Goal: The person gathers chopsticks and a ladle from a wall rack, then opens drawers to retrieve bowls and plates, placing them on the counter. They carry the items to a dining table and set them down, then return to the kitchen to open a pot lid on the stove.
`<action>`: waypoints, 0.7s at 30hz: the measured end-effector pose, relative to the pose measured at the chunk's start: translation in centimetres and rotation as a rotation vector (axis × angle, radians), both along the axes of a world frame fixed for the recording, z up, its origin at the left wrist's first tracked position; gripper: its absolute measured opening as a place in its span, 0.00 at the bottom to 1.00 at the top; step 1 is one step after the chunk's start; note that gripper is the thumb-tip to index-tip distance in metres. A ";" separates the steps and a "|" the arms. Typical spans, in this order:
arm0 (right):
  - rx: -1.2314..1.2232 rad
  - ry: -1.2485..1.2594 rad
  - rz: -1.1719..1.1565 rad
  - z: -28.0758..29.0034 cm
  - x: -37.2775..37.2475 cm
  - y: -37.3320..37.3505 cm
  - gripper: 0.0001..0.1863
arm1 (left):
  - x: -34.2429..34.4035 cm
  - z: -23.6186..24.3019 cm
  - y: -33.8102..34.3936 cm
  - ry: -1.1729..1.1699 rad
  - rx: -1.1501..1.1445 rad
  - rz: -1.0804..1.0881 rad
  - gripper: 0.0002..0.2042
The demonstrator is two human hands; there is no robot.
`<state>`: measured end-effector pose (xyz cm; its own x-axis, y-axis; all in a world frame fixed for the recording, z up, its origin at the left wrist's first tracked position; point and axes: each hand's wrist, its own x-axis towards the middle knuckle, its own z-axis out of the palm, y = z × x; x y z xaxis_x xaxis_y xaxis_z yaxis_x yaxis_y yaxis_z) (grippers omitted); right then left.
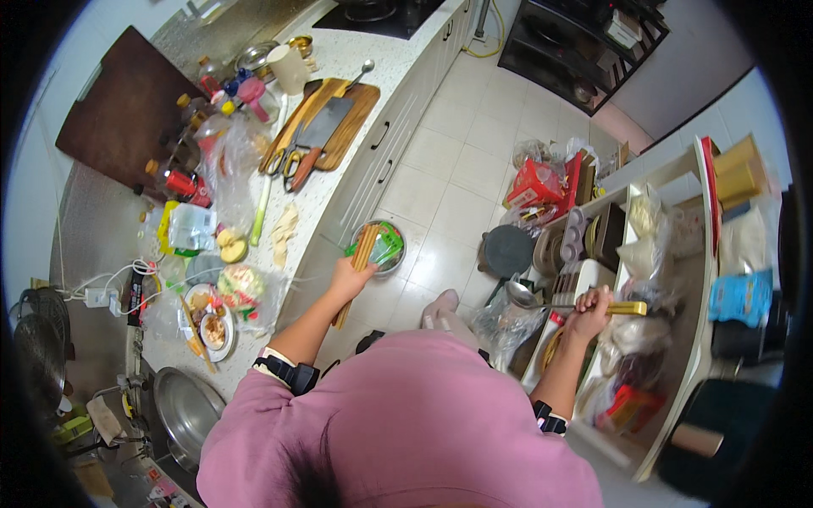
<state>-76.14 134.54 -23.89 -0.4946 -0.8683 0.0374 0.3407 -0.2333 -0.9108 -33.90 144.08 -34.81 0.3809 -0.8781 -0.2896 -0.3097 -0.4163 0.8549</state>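
My left hand [349, 279] grips a bundle of wooden chopsticks [357, 267], held out over the floor beside the counter edge. Just beyond it sits a round metal bin [380, 246] with green packaging inside. My right hand [589, 311] holds a metal ladle [546, 301] by its yellow handle, level with an open white shelf unit [677, 322] on my right. The ladle's bowl points left, toward my body.
The speckled counter [339, 182] on my left carries a wooden board with a cleaver [326, 131], scissors, bottles, plastic bags, plates of food and a metal pot [186, 406]. The shelves hold bags and boxes. A dark round pan [508, 250] and red packages lie on the tiled floor.
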 end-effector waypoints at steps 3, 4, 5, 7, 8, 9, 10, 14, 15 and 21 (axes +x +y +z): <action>-0.040 0.004 0.146 0.5 0.5 -8.9 0.14 | -1.2 0.1 -5.5 0.019 0.073 0.079 0.10; -0.026 0.000 0.205 0.6 0.9 -11.7 0.14 | -1.6 0.2 -6.9 0.009 0.071 0.095 0.10; -0.036 0.040 0.255 0.6 1.4 -14.1 0.14 | -1.9 0.2 -8.2 0.003 0.081 0.113 0.09; -0.011 0.110 0.283 0.2 3.1 -18.8 0.15 | -2.2 0.1 -10.5 0.005 0.031 0.154 0.09; -0.027 0.118 0.323 0.0 4.1 -21.0 0.15 | -2.2 -0.1 -11.5 0.004 -0.022 0.174 0.09; -0.031 0.192 0.327 -0.2 5.1 -23.1 0.16 | -2.0 -0.4 -12.7 0.003 0.012 0.196 0.09; -0.078 0.199 0.360 -0.5 6.2 -25.2 0.15 | -1.5 -0.7 -13.8 0.001 0.016 0.213 0.10; -0.045 0.112 0.388 -0.1 9.0 -33.1 0.15 | 0.9 -2.3 -19.7 -0.044 0.096 0.201 0.11; -0.048 0.090 0.361 0.3 9.6 -35.2 0.14 | 1.7 -2.6 -21.7 -0.090 0.093 0.171 0.11; -0.163 0.135 0.280 2.9 8.6 -44.9 0.14 | 3.6 -3.3 -34.1 -0.195 0.276 -0.075 0.13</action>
